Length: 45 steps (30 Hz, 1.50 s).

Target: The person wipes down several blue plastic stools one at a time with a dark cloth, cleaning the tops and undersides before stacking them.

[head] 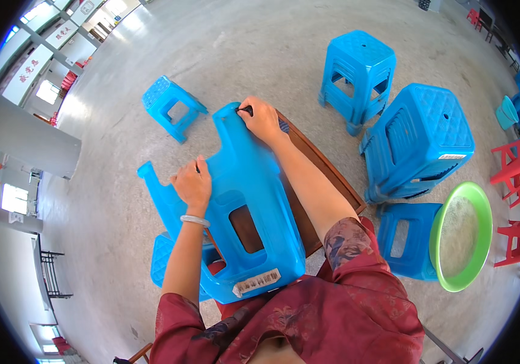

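A blue plastic stool (pixel 260 191) lies on its side before me over a brown wooden table (pixel 305 195), its seat towards my body and its legs pointing away. A paper label with writing is stuck near the seat's edge. My left hand (pixel 193 184) rests on the stool's side between two legs, fingers curled on its edge; a small dark thing shows at the fingers. At the foot of the far leg, my right hand (pixel 259 117) pinches a small black object (pixel 247 110) against the plastic; its kind cannot be told.
Stacked blue stools (pixel 442 118) and another stack (pixel 360 59) stand at the right. A green basin (pixel 437 255) of cloudy water leans by a blue stool (pixel 385 245). A small blue stool (pixel 169 102) stands ahead left. Red stools (pixel 512 166) are far right, a pillar (pixel 28 132) left.
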Each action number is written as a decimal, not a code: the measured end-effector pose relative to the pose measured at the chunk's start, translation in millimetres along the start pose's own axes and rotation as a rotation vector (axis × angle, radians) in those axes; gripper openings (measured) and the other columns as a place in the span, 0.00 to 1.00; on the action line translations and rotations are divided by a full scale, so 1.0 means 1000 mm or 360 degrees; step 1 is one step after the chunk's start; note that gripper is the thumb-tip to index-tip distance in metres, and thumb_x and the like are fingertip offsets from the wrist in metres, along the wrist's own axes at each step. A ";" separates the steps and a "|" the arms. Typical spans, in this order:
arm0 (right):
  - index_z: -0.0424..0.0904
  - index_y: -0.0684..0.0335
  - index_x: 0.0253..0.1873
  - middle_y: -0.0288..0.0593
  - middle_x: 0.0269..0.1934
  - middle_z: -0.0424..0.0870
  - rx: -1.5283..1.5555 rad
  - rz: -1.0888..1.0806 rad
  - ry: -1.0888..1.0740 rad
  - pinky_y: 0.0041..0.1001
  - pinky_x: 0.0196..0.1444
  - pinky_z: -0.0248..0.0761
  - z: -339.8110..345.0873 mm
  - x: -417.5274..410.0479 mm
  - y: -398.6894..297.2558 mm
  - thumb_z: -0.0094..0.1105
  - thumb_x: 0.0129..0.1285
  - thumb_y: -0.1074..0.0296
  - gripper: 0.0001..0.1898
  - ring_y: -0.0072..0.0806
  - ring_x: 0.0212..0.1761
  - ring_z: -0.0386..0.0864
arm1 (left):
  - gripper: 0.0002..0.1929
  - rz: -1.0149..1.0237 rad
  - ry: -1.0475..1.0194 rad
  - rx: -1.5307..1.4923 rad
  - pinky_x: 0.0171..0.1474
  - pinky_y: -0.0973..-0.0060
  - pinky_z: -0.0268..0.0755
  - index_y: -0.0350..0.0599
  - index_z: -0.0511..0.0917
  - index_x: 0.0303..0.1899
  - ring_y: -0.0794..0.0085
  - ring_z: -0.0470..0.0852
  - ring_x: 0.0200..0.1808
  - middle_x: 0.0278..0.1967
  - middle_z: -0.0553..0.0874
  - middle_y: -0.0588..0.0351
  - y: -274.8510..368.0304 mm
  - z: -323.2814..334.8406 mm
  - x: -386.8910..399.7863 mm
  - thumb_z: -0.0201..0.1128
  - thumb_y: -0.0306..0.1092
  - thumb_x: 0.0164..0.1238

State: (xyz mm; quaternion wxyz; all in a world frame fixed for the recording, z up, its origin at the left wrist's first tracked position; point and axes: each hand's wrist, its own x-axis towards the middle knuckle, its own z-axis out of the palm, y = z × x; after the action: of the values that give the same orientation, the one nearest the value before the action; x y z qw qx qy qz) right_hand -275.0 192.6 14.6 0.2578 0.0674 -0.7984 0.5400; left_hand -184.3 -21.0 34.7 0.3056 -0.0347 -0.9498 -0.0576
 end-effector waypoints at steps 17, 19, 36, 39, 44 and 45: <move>0.84 0.69 0.38 0.60 0.40 0.85 -0.0531 0.0828 -0.0492 0.41 0.44 0.75 -0.012 0.038 -0.021 0.58 0.45 0.66 0.16 0.53 0.44 0.83 | 0.19 -0.0009 0.0007 0.0018 0.43 0.61 0.63 0.47 0.80 0.24 0.62 0.80 0.30 0.22 0.82 0.53 0.002 -0.003 0.000 0.53 0.46 0.72; 0.84 0.71 0.38 0.61 0.40 0.85 -0.0530 0.0830 -0.0487 0.41 0.44 0.75 -0.016 0.035 -0.020 0.59 0.44 0.66 0.16 0.53 0.45 0.83 | 0.19 -0.0014 0.0022 -0.0012 0.43 0.61 0.63 0.47 0.80 0.24 0.62 0.80 0.30 0.22 0.82 0.53 0.004 -0.002 0.000 0.53 0.46 0.72; 0.86 0.66 0.42 0.54 0.43 0.86 0.0643 0.0945 -0.0322 0.33 0.51 0.74 -0.027 -0.005 0.004 0.61 0.61 0.66 0.10 0.41 0.46 0.83 | 0.20 0.0040 0.0079 -0.0038 0.43 0.61 0.62 0.46 0.80 0.24 0.64 0.80 0.30 0.22 0.82 0.54 0.003 0.000 0.000 0.52 0.46 0.73; 0.85 0.65 0.44 0.53 0.43 0.86 0.0392 0.0863 -0.0236 0.35 0.53 0.73 -0.014 0.001 0.014 0.62 0.61 0.64 0.12 0.42 0.48 0.82 | 0.20 0.0029 0.0034 -0.0009 0.42 0.61 0.62 0.46 0.79 0.24 0.64 0.80 0.29 0.22 0.82 0.54 0.006 -0.002 0.001 0.52 0.46 0.73; 0.85 0.60 0.47 0.50 0.46 0.86 0.0187 0.0509 -0.0334 0.39 0.55 0.72 -0.011 -0.003 0.021 0.62 0.60 0.61 0.13 0.43 0.51 0.81 | 0.20 0.0011 0.0003 0.0018 0.42 0.61 0.62 0.46 0.79 0.24 0.63 0.79 0.29 0.22 0.81 0.54 0.002 -0.001 0.000 0.52 0.46 0.73; 0.85 0.59 0.48 0.49 0.47 0.86 0.0256 0.0479 -0.0357 0.40 0.55 0.71 -0.012 -0.003 0.021 0.62 0.59 0.60 0.15 0.44 0.52 0.80 | 0.20 0.0015 0.0018 -0.0001 0.43 0.61 0.63 0.46 0.79 0.24 0.63 0.79 0.29 0.21 0.81 0.54 0.002 -0.001 0.000 0.52 0.45 0.73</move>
State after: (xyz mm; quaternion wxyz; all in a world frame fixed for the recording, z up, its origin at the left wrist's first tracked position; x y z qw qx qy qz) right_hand -275.9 211.8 -0.8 0.0775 0.0275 -0.7774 0.6237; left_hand -183.4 -18.9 35.9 0.3113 -0.0390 -0.9478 -0.0567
